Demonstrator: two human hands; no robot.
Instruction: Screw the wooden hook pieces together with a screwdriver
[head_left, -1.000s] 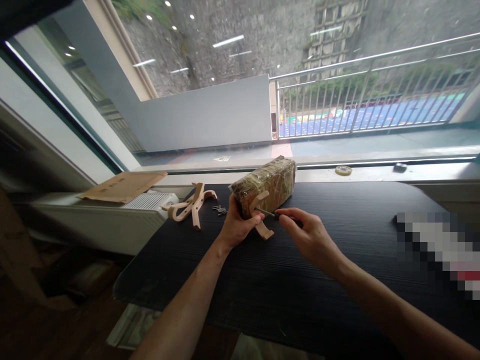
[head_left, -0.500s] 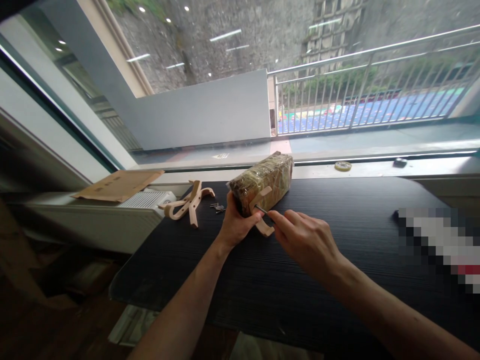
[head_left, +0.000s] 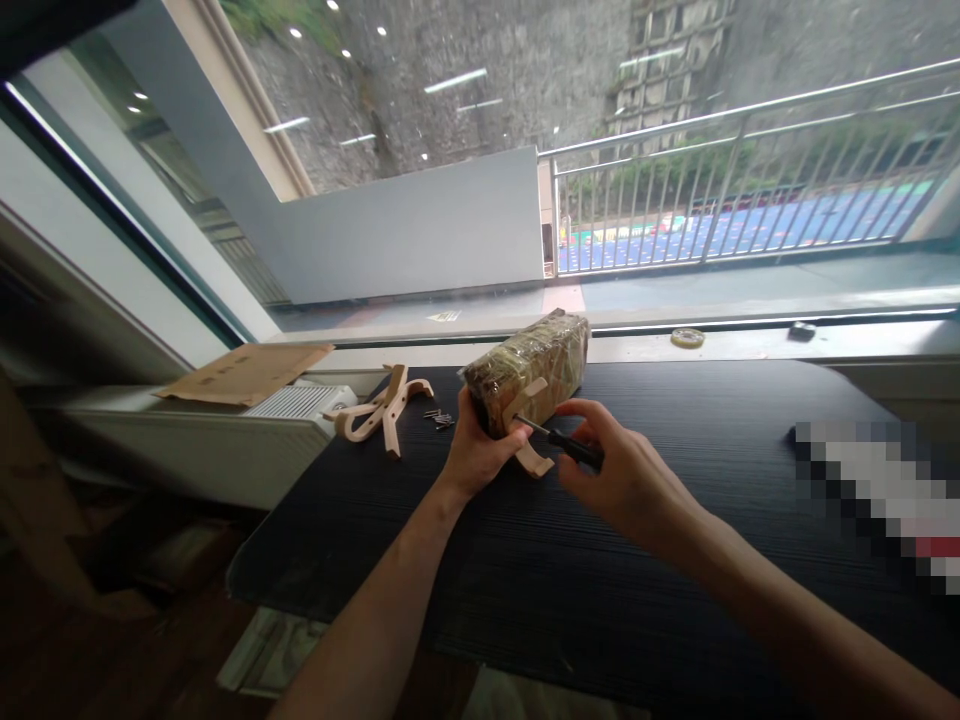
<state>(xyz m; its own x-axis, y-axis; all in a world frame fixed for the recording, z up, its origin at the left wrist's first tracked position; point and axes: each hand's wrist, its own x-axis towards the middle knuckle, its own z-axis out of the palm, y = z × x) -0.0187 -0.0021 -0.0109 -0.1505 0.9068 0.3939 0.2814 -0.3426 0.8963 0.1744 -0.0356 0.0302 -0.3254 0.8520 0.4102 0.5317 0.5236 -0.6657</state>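
A block wrapped in clear plastic [head_left: 536, 365] lies on the black table [head_left: 675, 560] near its far edge. My left hand [head_left: 472, 445] grips its near end and pins a curved wooden hook [head_left: 525, 425] against it. My right hand [head_left: 619, 470] is closed round the black handle of a screwdriver [head_left: 566, 443]. The screwdriver's tip points at the hook's middle.
More wooden hooks [head_left: 379, 410] and a few dark screws [head_left: 439, 417] lie to the left on the table. A cardboard sheet [head_left: 244, 372] rests on a radiator [head_left: 225, 440] further left. A tape roll [head_left: 687, 338] sits on the window sill. A blurred patch [head_left: 885, 490] covers the right side.
My right hand has rolled from palm down to palm turned sideways around the screwdriver handle, which now shows. The left hand, block and hook stay put.
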